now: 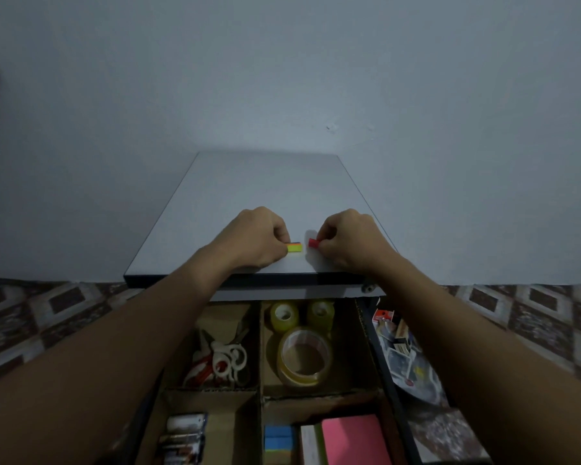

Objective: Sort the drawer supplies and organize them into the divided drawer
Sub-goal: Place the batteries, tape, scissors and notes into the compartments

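On the grey cabinet top (265, 186), my left hand (254, 236) pinches a small multicoloured sticky-flag pad (295, 247) that lies on the surface. Beside it, my right hand (348, 241) pinches a small red piece (312, 243) just above the top. Below the cabinet edge the divided drawer (260, 357) stands pulled out, with cardboard dividers. Its compartments hold scissors (220, 360), three rolls of clear tape (302, 354), batteries (185, 437), a blue and green pad stack (277, 439) and pink sticky notes (353, 437).
A clear bag of mixed small items (403, 350) lies on the patterned floor (64, 313) right of the drawer. A plain wall (282, 78) rises behind the cabinet. The drawer's dark right rim (388, 374) runs next to my right forearm.
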Action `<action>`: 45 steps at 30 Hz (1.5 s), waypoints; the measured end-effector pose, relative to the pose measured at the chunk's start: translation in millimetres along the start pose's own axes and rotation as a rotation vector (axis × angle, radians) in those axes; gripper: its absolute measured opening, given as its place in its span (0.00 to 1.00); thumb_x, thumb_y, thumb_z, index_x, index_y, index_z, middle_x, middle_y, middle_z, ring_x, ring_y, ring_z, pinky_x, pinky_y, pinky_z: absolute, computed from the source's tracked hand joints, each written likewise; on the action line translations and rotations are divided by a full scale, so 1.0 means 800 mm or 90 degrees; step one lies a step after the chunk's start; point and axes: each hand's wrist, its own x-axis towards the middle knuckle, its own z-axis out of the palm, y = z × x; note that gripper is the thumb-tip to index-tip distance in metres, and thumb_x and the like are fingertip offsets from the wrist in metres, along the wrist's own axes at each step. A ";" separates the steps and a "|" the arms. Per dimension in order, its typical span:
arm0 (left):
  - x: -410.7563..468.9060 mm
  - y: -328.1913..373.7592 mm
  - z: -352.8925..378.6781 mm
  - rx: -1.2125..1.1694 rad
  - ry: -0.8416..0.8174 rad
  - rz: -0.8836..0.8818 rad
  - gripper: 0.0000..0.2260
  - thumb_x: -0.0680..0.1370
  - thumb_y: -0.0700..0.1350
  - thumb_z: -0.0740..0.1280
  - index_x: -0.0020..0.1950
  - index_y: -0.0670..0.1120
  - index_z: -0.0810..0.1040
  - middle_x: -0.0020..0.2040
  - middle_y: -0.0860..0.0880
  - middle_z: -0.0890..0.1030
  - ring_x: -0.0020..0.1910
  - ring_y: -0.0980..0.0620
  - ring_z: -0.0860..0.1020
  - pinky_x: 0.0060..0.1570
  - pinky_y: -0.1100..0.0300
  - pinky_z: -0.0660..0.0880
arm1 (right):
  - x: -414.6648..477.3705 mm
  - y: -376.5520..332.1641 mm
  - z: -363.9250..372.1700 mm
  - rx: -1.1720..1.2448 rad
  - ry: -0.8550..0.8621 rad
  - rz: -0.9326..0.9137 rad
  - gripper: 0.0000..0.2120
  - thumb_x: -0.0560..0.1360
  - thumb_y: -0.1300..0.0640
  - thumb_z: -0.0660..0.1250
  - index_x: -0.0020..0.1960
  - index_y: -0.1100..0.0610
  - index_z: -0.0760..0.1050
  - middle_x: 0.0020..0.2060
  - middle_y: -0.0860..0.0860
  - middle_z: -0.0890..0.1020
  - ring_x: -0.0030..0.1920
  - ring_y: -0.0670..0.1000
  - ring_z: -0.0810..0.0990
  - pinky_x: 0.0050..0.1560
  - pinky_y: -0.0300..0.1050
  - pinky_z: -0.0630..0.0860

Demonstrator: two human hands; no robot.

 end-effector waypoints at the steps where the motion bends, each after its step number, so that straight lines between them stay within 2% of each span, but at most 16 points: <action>1: -0.004 -0.002 -0.002 -0.001 0.001 -0.004 0.07 0.75 0.41 0.68 0.47 0.51 0.84 0.43 0.56 0.81 0.41 0.58 0.76 0.35 0.66 0.68 | -0.003 0.001 -0.001 0.002 -0.006 -0.002 0.06 0.75 0.55 0.70 0.48 0.55 0.84 0.45 0.53 0.84 0.45 0.50 0.79 0.40 0.40 0.72; 3: -0.014 -0.006 -0.003 -0.005 0.008 -0.005 0.08 0.75 0.40 0.68 0.46 0.51 0.84 0.42 0.56 0.80 0.40 0.58 0.76 0.34 0.67 0.68 | -0.010 0.001 -0.002 0.004 -0.016 -0.010 0.06 0.75 0.56 0.70 0.49 0.56 0.84 0.45 0.53 0.83 0.45 0.50 0.80 0.40 0.40 0.73; 7: -0.037 -0.015 -0.002 -0.018 0.038 0.010 0.06 0.74 0.40 0.68 0.45 0.49 0.84 0.42 0.55 0.81 0.42 0.56 0.78 0.38 0.64 0.72 | -0.026 0.000 -0.008 0.000 -0.022 -0.042 0.06 0.76 0.56 0.69 0.50 0.55 0.82 0.44 0.50 0.81 0.46 0.50 0.79 0.38 0.37 0.70; 11: -0.066 -0.021 0.004 -0.054 0.061 0.019 0.03 0.76 0.43 0.70 0.45 0.52 0.82 0.38 0.57 0.80 0.37 0.59 0.78 0.34 0.68 0.69 | -0.054 -0.004 -0.014 0.039 -0.007 -0.081 0.04 0.76 0.54 0.70 0.49 0.53 0.82 0.40 0.46 0.81 0.40 0.44 0.77 0.34 0.29 0.66; 15: -0.103 -0.026 0.016 -0.070 0.087 0.016 0.04 0.76 0.43 0.70 0.45 0.51 0.83 0.37 0.57 0.80 0.35 0.63 0.77 0.30 0.73 0.66 | -0.090 -0.005 -0.012 0.112 0.010 -0.098 0.02 0.76 0.54 0.71 0.46 0.51 0.81 0.37 0.41 0.80 0.38 0.42 0.77 0.34 0.31 0.67; 18: -0.129 -0.031 0.031 -0.101 0.064 -0.006 0.04 0.76 0.43 0.70 0.45 0.52 0.82 0.37 0.56 0.79 0.33 0.61 0.75 0.33 0.68 0.70 | -0.115 -0.004 -0.003 0.155 0.012 -0.084 0.03 0.76 0.54 0.71 0.44 0.48 0.80 0.35 0.41 0.80 0.36 0.40 0.77 0.32 0.27 0.68; 21: -0.148 -0.042 0.049 -0.145 0.021 -0.045 0.04 0.77 0.42 0.70 0.45 0.52 0.82 0.38 0.53 0.80 0.33 0.59 0.75 0.33 0.61 0.75 | -0.141 0.002 0.013 0.173 -0.025 -0.081 0.02 0.76 0.54 0.72 0.45 0.48 0.81 0.38 0.43 0.82 0.39 0.40 0.79 0.35 0.29 0.71; 24: -0.156 -0.052 0.065 -0.150 -0.004 -0.077 0.05 0.76 0.40 0.70 0.44 0.50 0.82 0.35 0.53 0.80 0.28 0.61 0.75 0.30 0.64 0.74 | -0.166 0.010 0.034 0.194 -0.090 -0.069 0.01 0.76 0.54 0.72 0.46 0.50 0.82 0.40 0.43 0.83 0.41 0.39 0.81 0.40 0.34 0.77; 26: -0.158 -0.055 0.073 -0.152 -0.014 -0.082 0.05 0.76 0.40 0.70 0.43 0.50 0.82 0.34 0.53 0.81 0.28 0.61 0.75 0.29 0.62 0.75 | -0.182 0.016 0.050 0.177 -0.143 -0.068 0.01 0.75 0.53 0.73 0.45 0.50 0.83 0.39 0.40 0.82 0.40 0.34 0.80 0.39 0.28 0.73; 28: -0.160 -0.056 0.082 -0.161 -0.024 -0.086 0.04 0.75 0.40 0.71 0.43 0.49 0.82 0.35 0.53 0.81 0.30 0.60 0.75 0.34 0.57 0.77 | -0.197 0.019 0.064 0.144 -0.193 -0.077 0.02 0.75 0.55 0.74 0.46 0.49 0.85 0.39 0.38 0.82 0.40 0.31 0.78 0.38 0.25 0.71; 30: -0.163 -0.059 0.089 -0.175 -0.030 -0.093 0.04 0.75 0.40 0.71 0.44 0.48 0.83 0.35 0.53 0.80 0.30 0.61 0.74 0.34 0.59 0.76 | -0.206 0.021 0.074 0.136 -0.221 -0.073 0.03 0.74 0.55 0.74 0.46 0.48 0.85 0.42 0.40 0.83 0.42 0.35 0.80 0.42 0.30 0.76; 33: -0.164 -0.066 0.095 -0.200 -0.044 -0.108 0.03 0.76 0.39 0.71 0.45 0.47 0.83 0.36 0.51 0.80 0.31 0.59 0.74 0.35 0.59 0.74 | -0.212 0.019 0.078 0.087 -0.201 -0.069 0.03 0.74 0.51 0.74 0.48 0.45 0.84 0.44 0.41 0.84 0.46 0.39 0.81 0.47 0.40 0.81; 35: -0.164 -0.072 0.095 -0.206 -0.051 -0.114 0.04 0.76 0.39 0.71 0.46 0.47 0.83 0.37 0.49 0.81 0.33 0.57 0.75 0.35 0.59 0.74 | -0.218 0.012 0.082 0.066 -0.219 -0.087 0.04 0.75 0.49 0.72 0.49 0.44 0.83 0.44 0.40 0.84 0.46 0.38 0.81 0.47 0.40 0.81; 38: -0.163 -0.078 0.095 -0.232 -0.050 -0.109 0.04 0.76 0.38 0.71 0.46 0.47 0.83 0.38 0.48 0.81 0.31 0.59 0.75 0.32 0.62 0.73 | -0.228 0.003 0.094 0.065 -0.281 -0.087 0.04 0.74 0.48 0.72 0.49 0.44 0.83 0.45 0.41 0.84 0.47 0.39 0.81 0.49 0.41 0.82; 42: -0.162 -0.082 0.096 -0.247 -0.056 -0.112 0.03 0.77 0.38 0.71 0.47 0.46 0.82 0.38 0.48 0.80 0.30 0.61 0.74 0.29 0.67 0.71 | -0.228 0.001 0.108 0.037 -0.341 -0.092 0.08 0.75 0.56 0.72 0.52 0.46 0.84 0.50 0.42 0.85 0.51 0.39 0.81 0.56 0.40 0.79; 45: -0.162 -0.083 0.096 -0.256 -0.057 -0.111 0.03 0.77 0.39 0.70 0.48 0.46 0.82 0.40 0.47 0.80 0.33 0.58 0.75 0.30 0.67 0.72 | -0.226 -0.002 0.115 0.001 -0.351 -0.098 0.08 0.74 0.56 0.72 0.52 0.47 0.84 0.49 0.43 0.85 0.52 0.41 0.81 0.56 0.39 0.78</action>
